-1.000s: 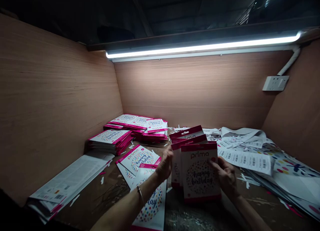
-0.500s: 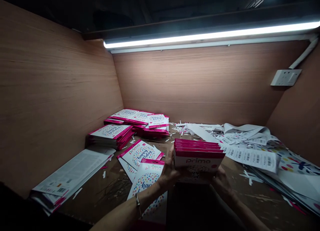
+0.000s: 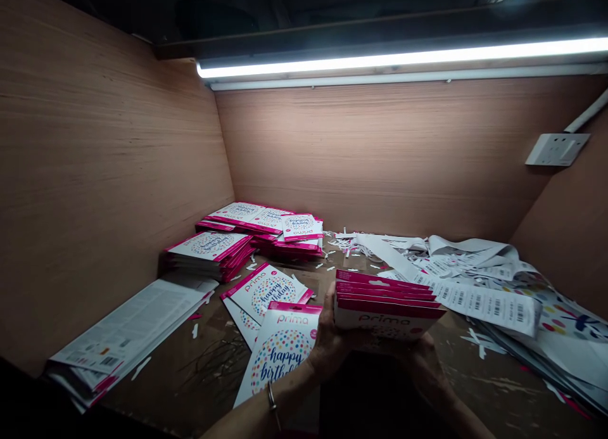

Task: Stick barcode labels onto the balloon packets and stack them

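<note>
Head view, lower centre: packet stack (image 3: 387, 306) between both hands, tops fanned in steps, magenta header strips with hang slots. Front packet reads "prima" in pink; print below it is partly hidden, too dark to read.

Left hand (image 3: 331, 337) closed round the stack's left edge, thumb up along the side. Right hand (image 3: 422, 356) gripping the lower right corner, fingers curled, mostly in shadow. Metal bracelet (image 3: 272, 402) on the left wrist.

Just left of the left hand, loose packets (image 3: 275, 293) overlap flat on the dark tabletop (image 3: 175, 382); "prima" and "happy birthday" in blue script over a multicolour dot circle. The nearest one is partly covered by the left forearm.

Left of centre: back piles (image 3: 254, 222) near the rear panel, same "happy birthday" fronts, some turned round, plus side pile (image 3: 206, 246) by the left panel. Below that, long pile (image 3: 128, 328), back faces up, barcode and small print, unreadable.

Right side: label strip (image 3: 489, 305), white with barcodes, text too small, lying by crumpled white paper and dotted sheets (image 3: 563, 312). White scraps (image 3: 344, 239) scattered at rear centre. Upper right: wall socket (image 3: 558, 149). Lit tube light (image 3: 403, 59) across the top.
</note>
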`<act>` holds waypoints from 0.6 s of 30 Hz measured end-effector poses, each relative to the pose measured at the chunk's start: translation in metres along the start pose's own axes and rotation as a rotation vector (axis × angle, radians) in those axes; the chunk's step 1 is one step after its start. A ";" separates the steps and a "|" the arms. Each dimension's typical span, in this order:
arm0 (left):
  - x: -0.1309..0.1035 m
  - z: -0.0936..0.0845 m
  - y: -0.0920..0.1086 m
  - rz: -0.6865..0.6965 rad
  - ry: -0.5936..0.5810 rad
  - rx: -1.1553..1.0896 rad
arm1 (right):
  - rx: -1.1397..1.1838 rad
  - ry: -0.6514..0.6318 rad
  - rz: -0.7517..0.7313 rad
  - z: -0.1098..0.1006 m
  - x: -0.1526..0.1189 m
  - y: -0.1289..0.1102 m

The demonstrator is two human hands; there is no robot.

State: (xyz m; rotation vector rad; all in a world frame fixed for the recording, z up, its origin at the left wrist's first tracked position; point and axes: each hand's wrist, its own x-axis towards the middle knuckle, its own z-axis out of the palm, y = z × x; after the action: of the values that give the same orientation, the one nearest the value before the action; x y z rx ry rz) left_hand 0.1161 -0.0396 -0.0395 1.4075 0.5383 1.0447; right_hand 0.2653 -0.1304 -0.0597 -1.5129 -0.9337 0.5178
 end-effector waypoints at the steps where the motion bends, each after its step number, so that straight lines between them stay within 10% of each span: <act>1: 0.000 0.000 0.000 0.021 -0.008 0.015 | 0.008 -0.005 0.005 0.000 0.000 0.000; 18: -0.004 -0.002 0.006 0.100 -0.042 0.119 | -0.006 -0.059 0.049 0.002 -0.003 0.001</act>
State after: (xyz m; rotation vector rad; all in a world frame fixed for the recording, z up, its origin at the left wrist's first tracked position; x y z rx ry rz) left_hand 0.1107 -0.0424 -0.0353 1.5714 0.5115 1.0746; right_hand 0.2625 -0.1315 -0.0617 -1.5364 -0.9458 0.5982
